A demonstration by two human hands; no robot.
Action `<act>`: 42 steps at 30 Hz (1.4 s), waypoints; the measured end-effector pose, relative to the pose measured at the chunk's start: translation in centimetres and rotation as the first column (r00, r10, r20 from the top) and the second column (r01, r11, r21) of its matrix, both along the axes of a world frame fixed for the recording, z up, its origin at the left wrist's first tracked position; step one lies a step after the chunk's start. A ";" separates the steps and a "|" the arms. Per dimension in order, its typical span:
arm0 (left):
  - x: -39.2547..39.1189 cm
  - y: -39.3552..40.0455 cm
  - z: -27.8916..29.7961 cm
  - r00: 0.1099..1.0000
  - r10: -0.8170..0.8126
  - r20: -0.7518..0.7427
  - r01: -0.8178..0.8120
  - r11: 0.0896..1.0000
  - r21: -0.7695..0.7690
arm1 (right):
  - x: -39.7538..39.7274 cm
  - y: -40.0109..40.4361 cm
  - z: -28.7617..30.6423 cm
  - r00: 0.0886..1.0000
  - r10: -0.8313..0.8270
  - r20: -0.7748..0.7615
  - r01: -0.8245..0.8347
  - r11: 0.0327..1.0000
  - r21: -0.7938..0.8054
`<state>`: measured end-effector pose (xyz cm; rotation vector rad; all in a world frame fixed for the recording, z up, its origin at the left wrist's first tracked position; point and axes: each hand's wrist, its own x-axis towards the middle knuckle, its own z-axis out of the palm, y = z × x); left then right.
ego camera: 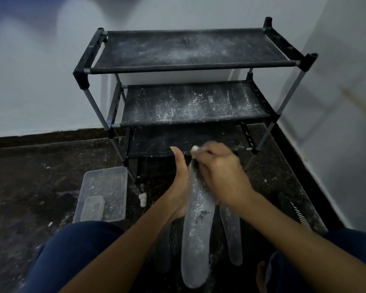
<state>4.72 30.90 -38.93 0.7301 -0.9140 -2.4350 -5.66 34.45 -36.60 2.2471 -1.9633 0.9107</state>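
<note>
The insole is held over the floor before the rack, its top gripped by the right hand; the left hand's grip cannot be told. With hard rubbing, powder could be scattered.

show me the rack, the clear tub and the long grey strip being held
rack [188,67], head view, front rail of the top shelf
clear tub [112,185], head view, bare bottom
long grey strip [195,240], head view, its dusty middle
</note>
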 end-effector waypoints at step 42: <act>0.6 -1.1 0.4 0.977 0.181 0.114 -0.199 0.964 0.178 | 2.5 0.7 1.1 0.882 -0.118 0.455 0.068 0.990 0.126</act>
